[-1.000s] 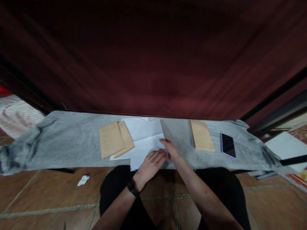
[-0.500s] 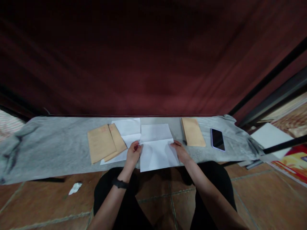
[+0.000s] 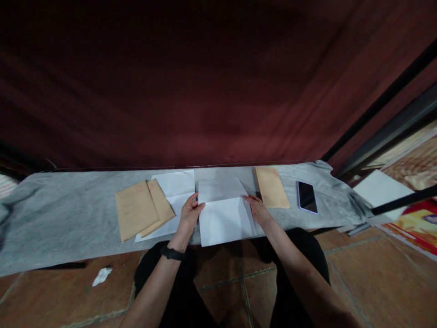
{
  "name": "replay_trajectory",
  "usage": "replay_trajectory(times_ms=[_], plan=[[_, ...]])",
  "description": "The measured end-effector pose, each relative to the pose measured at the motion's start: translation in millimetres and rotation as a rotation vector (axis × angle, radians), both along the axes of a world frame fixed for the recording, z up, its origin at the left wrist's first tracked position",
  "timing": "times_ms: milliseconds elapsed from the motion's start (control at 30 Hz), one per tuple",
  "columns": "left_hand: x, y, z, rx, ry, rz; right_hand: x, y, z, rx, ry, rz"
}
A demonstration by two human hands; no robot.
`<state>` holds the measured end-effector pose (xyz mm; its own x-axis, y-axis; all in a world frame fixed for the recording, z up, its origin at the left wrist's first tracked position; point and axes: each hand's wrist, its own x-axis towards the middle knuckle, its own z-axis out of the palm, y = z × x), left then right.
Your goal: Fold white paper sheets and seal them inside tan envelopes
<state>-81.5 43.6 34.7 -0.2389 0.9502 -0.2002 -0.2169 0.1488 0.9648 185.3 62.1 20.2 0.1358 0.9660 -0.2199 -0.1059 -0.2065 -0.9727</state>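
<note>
Paper left of the phone seems at the aligning step, left hand and right hand pinching its sides, the next move likely wanting an even grip.

1. The left hand, a second ago spread flat over the creased sheet beside the other hand, now holds the sheet's left edge, thumb on top.
2. The right hand is now well apart from it, its fingertips higher than half a second ago, at the crease's right end.
3. The creased sheet no longer overlaps the second sheet; a narrow strip of grey cloth shows between them.
4. Its far panel looks more shaded.
5. The camera's view has shifted rightward.
</note>
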Motion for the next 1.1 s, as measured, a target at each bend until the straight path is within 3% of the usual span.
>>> replay_trajectory(times_ms=[267, 433, 500, 567, 633, 700, 800, 967, 1100], plan=[[15.7, 28.2, 1.7, 0.086, 0.259, -0.028, 11.7, 35.3, -4.2, 0.046, -0.222, -0.086], [22.3, 31.2, -3.9, 0.076, 0.449, 0.000, 14.4, 28.7, -3.7, 0.181, -0.407, -0.116], [25.3, 22.5, -2.9, 0.137, 0.624, 0.017, 8.0, 15.9, -6.5, 0.317, -0.546, -0.049], [33.4, 12.9, -0.7, 0.259, 0.919, 0.003, -3.8, 3.0, -10.2, 0.459, -0.719, 0.068], [47.4, 6.7, 0.1, 0.375, 1.177, -0.113, -18.5, -5.4, -13.1, 0.526, -0.856, 0.174], [63.9, 6.4, -3.1, 0.419, 1.318, -0.303, -32.4, -7.1, -14.6, 0.537, -0.983, 0.257], [81.2, 13.6, -14.5, 0.342, 1.464, -0.432, -44.9, -0.9, -16.4, 0.493, -1.186, 0.330], [79.2, 22.1, -33.0, 0.259, 1.584, -0.424, -44.8, 8.0, -23.8, 0.449, -1.408, 0.351], [69.5, 20.0, -38.8, 0.239, 1.602, -0.333, -35.3, 8.2, -29.7, 0.406, -1.422, 0.254]])
